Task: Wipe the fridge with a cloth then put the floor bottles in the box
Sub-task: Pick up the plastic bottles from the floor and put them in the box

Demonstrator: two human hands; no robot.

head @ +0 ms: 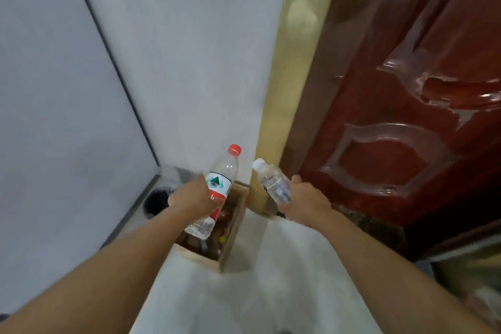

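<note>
Clear plastic fills both of my hands in the head view: the red-capped bottle [219,192] sits in my left hand [193,199], its long axis tilted, cap pointing up and slightly right toward the pale wall [189,62], base hanging down over the open top of the cardboard box [233,228]. The white-capped bottle [272,181] in my right hand [306,199] is smaller and leans the other way, cap up and to the left, base toward my palm, so the two caps angle toward one another while the bottles stay apart. The box stands on the light floor [257,293] against the foot of the wall, its long side running away from me, with dark and reddish items already inside that are too blurred to name. Room around it is tight: a yellowish door frame [287,89] is just beside the box's far right corner, a red-brown panelled door [393,116] stands to the right of that, and a grey fridge panel [54,116] closes in on the left, with a dark round bin [157,202] at its base. The open floor lies on my near side of the box. My left fingers are curled round the labelled middle of the red-capped bottle, mostly hidden behind it. My right fingers wrap the lower body of the white-capped bottle, thumb [296,179] showing along its side.
</note>
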